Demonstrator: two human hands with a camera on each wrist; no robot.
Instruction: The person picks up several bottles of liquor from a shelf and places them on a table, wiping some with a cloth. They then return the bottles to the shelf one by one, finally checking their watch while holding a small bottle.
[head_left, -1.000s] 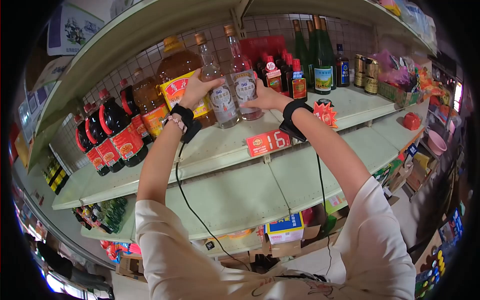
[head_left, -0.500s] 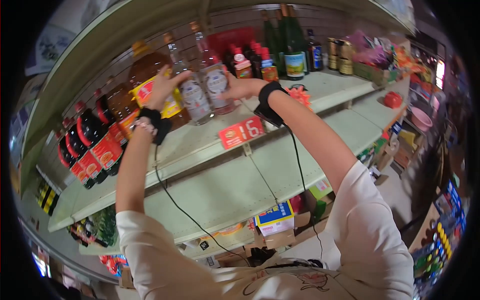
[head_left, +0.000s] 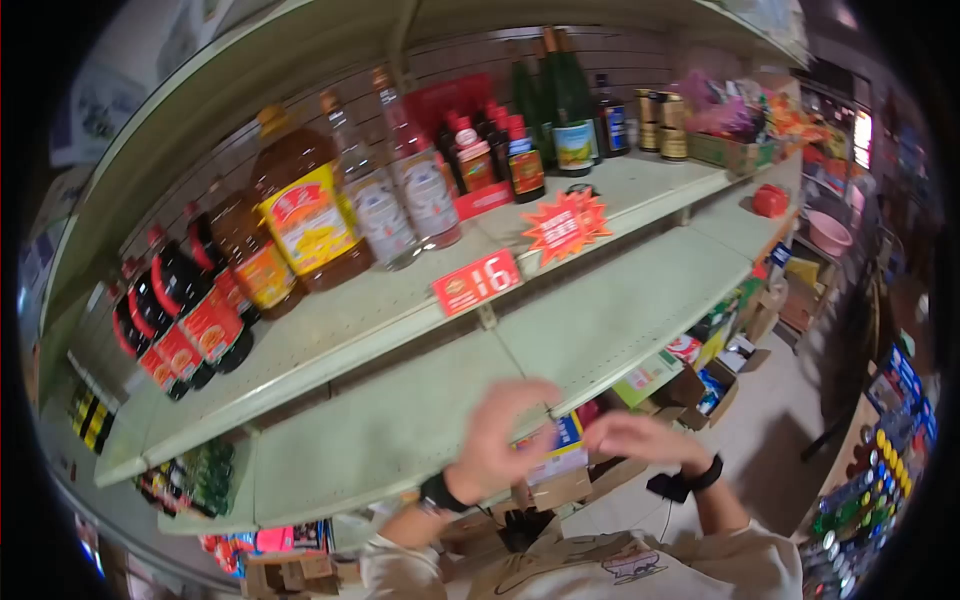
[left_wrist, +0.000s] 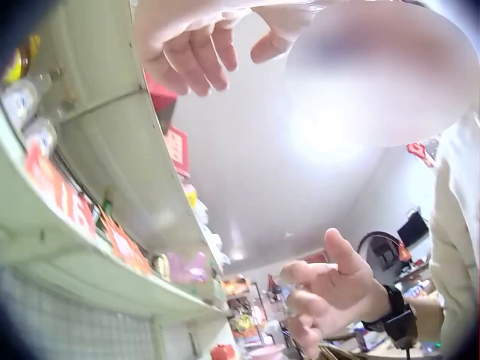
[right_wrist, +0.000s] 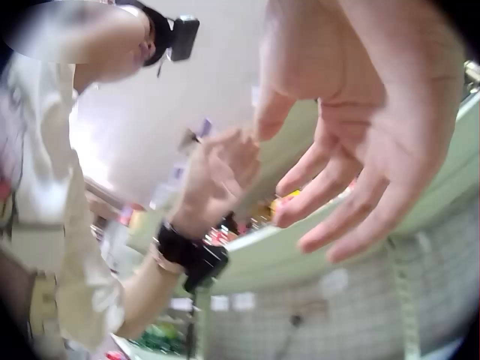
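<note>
My left hand (head_left: 505, 435), blurred by motion, is in front of my body below the shelf edges, holding nothing. Facing it at about the same height is my right hand (head_left: 645, 440), also holding nothing. In the right wrist view the right hand's fingers (right_wrist: 330, 199) hang loosely bent, with the left hand (right_wrist: 217, 180) beyond them. Two clear glass bottles with white labels, a left one (head_left: 382, 218) and a right one (head_left: 428, 198), stand side by side on the upper shelf (head_left: 330, 330). A large oil jug (head_left: 310, 220) stands left of them.
Dark bottles with red labels (head_left: 210, 320) stand at the shelf's left. Small red-capped bottles (head_left: 525, 165), green bottles (head_left: 573, 140) and gold cans (head_left: 672, 135) stand to the right. A red price sign (head_left: 477, 283) and a starburst tag (head_left: 566, 228) hang at the front edge.
Both hands have let go of the two clear bottles and come back, down toward my body. The bottles stay beside the oil jug. The starburst tag now shows fully.
</note>
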